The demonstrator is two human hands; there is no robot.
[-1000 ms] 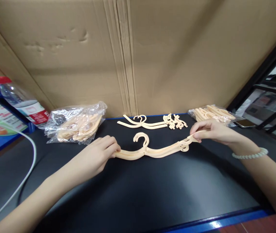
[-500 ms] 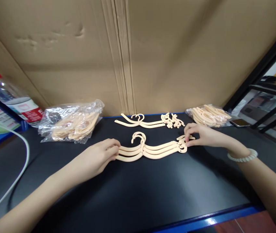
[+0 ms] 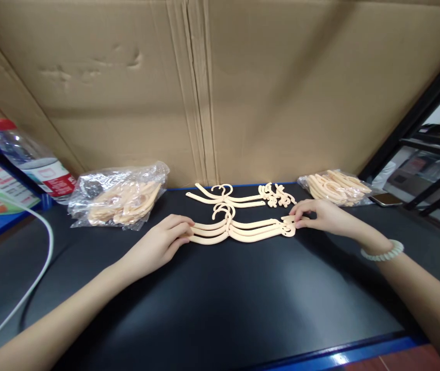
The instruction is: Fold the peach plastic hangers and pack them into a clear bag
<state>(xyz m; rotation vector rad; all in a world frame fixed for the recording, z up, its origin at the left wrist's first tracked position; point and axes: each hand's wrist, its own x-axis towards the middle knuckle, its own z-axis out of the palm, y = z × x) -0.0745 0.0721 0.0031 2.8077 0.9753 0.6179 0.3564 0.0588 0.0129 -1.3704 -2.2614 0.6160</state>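
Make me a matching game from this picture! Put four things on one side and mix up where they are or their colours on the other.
Column one:
1. Front clothes hangers
2. Bottle cap
3. Wristband
4. Cable

Column two:
A. Around the right wrist
B. White, curving down the left side of the picture
C. Between the left hand and the right hand
D. Red

Right pairs: 1-C, 2-D, 3-A, 4-B
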